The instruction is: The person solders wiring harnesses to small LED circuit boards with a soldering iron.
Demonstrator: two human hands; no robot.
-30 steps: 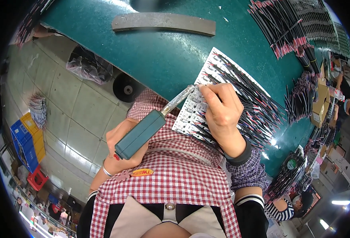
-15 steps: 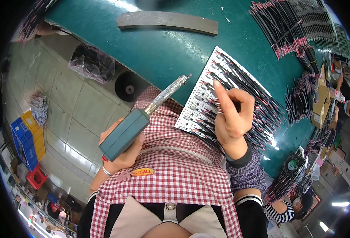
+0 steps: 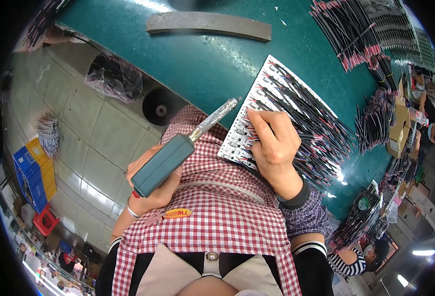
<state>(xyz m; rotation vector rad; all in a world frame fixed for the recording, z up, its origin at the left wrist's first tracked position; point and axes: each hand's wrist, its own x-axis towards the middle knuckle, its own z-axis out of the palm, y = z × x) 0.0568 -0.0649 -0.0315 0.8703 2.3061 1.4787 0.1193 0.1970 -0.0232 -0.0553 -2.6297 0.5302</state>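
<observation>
A red-and-white checked apron (image 3: 212, 217) fills the near foreground, seen from above. Just past it, the left hand (image 3: 153, 185) is closed around the teal handle of a soldering iron (image 3: 178, 153), held over the lap beside the worktop edge. The iron is angled up and to the right, and its metal tip ends just beside the near corner of a white board (image 3: 276, 106). The right hand (image 3: 274, 143) is laid on the near end of that board, fingers curled and pressing down among the wires; whether any one wire is pinched cannot be told. The board lies tilted on the green worktop (image 3: 202, 64), partly overhanging its near edge, and is covered with rows of black wires (image 3: 316, 123) with red ends that fan out to the right. Further back, a long grey bar (image 3: 210, 23) lies flat on the worktop. At the far right, more bundles of black wires (image 3: 360, 29) are spread out. To the left, below the worktop, a tiled floor (image 3: 79, 143) with a clear bag (image 3: 113, 79) is seen.
</observation>
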